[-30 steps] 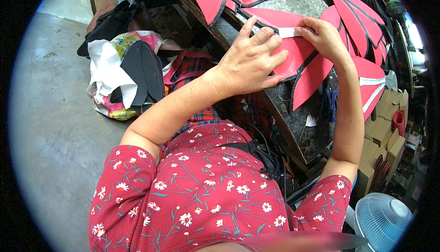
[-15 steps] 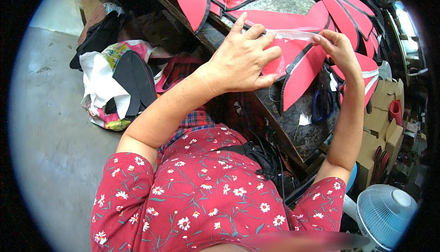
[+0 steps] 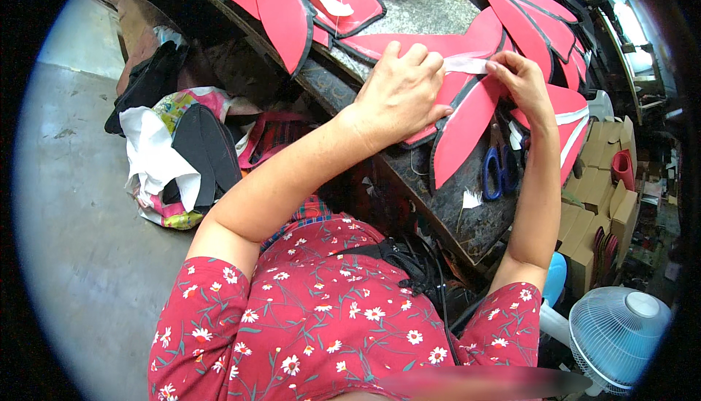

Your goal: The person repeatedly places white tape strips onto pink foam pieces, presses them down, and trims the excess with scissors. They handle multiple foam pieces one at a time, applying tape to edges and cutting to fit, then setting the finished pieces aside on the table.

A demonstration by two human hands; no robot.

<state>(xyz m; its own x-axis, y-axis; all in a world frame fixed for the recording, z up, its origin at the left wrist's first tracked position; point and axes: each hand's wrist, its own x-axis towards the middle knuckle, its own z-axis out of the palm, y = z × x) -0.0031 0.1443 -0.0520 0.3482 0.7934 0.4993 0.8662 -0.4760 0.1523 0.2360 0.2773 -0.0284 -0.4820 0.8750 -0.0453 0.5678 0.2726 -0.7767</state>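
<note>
A white strip (image 3: 466,64) of tape or ribbon stretches between my two hands over pink foam-like pieces (image 3: 467,142) edged in black. My right hand (image 3: 524,86) pinches one end of it between thumb and fingers. At the other end, the curled fingers of my left hand (image 3: 401,89) close over the strip and rest on a pink piece; the fingertips are partly hidden. Blue-handled scissors (image 3: 501,171) lie on the dark worktable (image 3: 478,233), just left of my right forearm. A small white scrap (image 3: 472,199) is beside them.
More pink pieces (image 3: 281,18) lie at the table's far left and others (image 3: 529,18) at the right. On the floor stands a bag (image 3: 171,215) with black pieces and white cloth. Cardboard boxes (image 3: 584,226) and a blue fan (image 3: 621,339) are at the right.
My left hand's fingers, spread before, are now curled in. The hands are nearer each other, and the strip span between them is shorter. The whole view has shifted slightly.
</note>
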